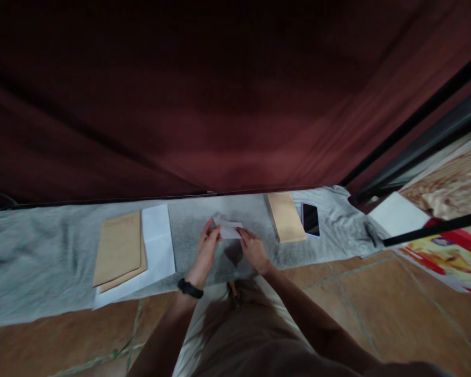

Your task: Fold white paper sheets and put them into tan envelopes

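Note:
A small folded piece of white paper (231, 230) is held between my two hands, above the grey cloth. My left hand (209, 242) pinches its left end, and a black band circles that wrist. At the right end, the fingers of my right hand (253, 249) close on the paper's edge. To the left lie brown envelopes (120, 243) overlapping white sheets of paper (157, 238). A narrower stack of tan envelopes (286, 217) rests to the right of my right hand.
A phone (310, 219) lies beside the tan stack on the grey cloth (51, 251). Behind the cloth hangs a dark red fabric (220, 115). At the right are a black bar (435, 228) and a colourful printed box (447, 256) on the tiled floor (345, 293).

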Demonstrator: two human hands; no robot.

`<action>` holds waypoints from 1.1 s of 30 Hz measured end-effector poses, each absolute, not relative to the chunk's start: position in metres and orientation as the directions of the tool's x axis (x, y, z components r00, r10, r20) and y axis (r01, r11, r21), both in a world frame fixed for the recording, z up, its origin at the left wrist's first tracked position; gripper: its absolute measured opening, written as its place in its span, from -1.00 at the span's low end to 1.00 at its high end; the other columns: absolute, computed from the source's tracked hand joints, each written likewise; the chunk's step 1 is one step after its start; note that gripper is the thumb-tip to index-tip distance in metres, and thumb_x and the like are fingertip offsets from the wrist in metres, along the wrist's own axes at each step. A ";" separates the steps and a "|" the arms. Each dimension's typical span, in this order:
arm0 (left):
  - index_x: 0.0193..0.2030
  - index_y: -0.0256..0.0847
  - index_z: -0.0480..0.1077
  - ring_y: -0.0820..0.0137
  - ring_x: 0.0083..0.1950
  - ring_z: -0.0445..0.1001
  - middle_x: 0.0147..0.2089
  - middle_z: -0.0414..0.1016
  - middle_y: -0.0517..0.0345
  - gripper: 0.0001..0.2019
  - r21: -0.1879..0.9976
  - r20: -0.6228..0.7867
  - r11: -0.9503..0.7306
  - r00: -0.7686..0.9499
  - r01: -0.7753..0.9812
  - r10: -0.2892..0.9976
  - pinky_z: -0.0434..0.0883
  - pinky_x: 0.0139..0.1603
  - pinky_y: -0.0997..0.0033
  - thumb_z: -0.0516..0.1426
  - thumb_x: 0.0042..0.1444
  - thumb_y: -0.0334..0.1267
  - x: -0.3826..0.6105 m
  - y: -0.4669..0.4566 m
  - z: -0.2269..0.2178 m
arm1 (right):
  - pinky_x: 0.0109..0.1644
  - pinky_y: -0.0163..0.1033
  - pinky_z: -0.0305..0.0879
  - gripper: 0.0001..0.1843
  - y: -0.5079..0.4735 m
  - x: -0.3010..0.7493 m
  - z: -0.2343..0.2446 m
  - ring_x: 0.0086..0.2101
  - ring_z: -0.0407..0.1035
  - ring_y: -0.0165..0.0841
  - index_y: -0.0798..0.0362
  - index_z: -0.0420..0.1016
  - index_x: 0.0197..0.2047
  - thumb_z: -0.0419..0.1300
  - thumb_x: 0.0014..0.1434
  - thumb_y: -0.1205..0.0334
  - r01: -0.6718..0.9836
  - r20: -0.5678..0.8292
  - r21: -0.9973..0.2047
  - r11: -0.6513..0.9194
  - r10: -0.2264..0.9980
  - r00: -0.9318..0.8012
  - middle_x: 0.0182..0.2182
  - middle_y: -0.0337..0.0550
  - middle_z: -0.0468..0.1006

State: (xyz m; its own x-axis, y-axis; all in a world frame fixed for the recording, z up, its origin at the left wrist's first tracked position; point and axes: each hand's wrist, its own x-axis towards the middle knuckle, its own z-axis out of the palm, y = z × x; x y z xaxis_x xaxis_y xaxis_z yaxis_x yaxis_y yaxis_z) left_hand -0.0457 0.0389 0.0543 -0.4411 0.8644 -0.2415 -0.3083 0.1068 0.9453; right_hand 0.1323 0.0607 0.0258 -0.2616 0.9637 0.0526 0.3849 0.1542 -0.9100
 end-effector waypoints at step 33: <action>0.45 -0.33 0.17 0.11 0.53 0.10 0.50 0.18 -0.19 -0.46 0.429 0.173 -0.091 0.016 0.899 0.985 0.04 0.52 0.00 -0.08 0.39 -0.24 -0.006 0.026 0.016 | 0.46 0.14 -0.03 -0.41 0.046 0.158 -0.017 0.43 0.03 -0.08 0.15 0.17 0.47 -0.03 0.44 0.22 0.797 0.198 -0.233 0.557 0.830 -0.521 0.46 0.12 0.13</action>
State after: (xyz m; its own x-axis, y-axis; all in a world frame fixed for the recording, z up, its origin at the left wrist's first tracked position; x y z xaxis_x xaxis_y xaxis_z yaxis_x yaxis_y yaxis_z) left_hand -0.0058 0.0263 0.0164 0.0164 0.9847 0.1733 0.8985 -0.0906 0.4294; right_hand 0.1577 0.0458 -0.0166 -0.5212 0.8300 0.1984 0.7974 0.5565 -0.2334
